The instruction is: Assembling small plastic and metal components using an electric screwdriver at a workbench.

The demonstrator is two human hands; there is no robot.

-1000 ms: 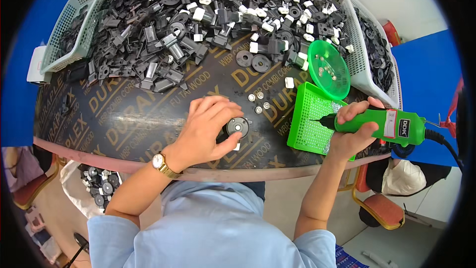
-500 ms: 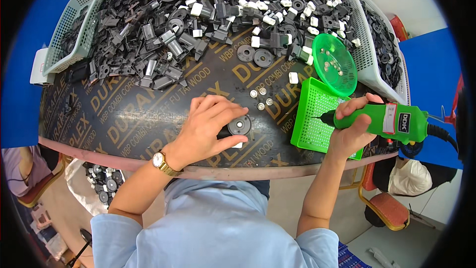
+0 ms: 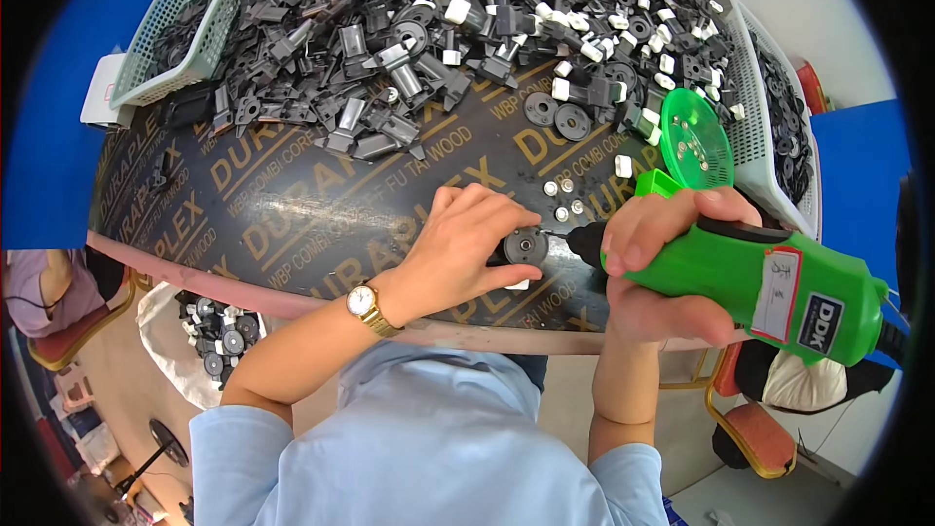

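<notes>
My left hand [image 3: 458, 245] is closed around a black plastic part with a round disc [image 3: 527, 247], held down on the table; a bit of white shows under its near side. In my right hand [image 3: 657, 268] is a green electric screwdriver [image 3: 769, 278], gripped around its body. The tool lies nearly level, its dark nose and thin bit pointing left, with the tip beside the disc's upper right edge. Whether the tip touches the disc I cannot tell. Just beyond, several small silver round metal pieces [image 3: 563, 201] sit on the table.
A large heap of black and white plastic parts [image 3: 390, 58] covers the far table [image 3: 253, 224]. Pale baskets stand at the far left [image 3: 185, 78] and right [image 3: 755, 102]. A green round sieve [image 3: 696, 141] leans by a green tray [image 3: 654, 182], mostly hidden behind my right hand.
My right hand has brought the screwdriver left from over the green tray to the held part. My left hand keeps its hold. The whole view has shifted slightly.
</notes>
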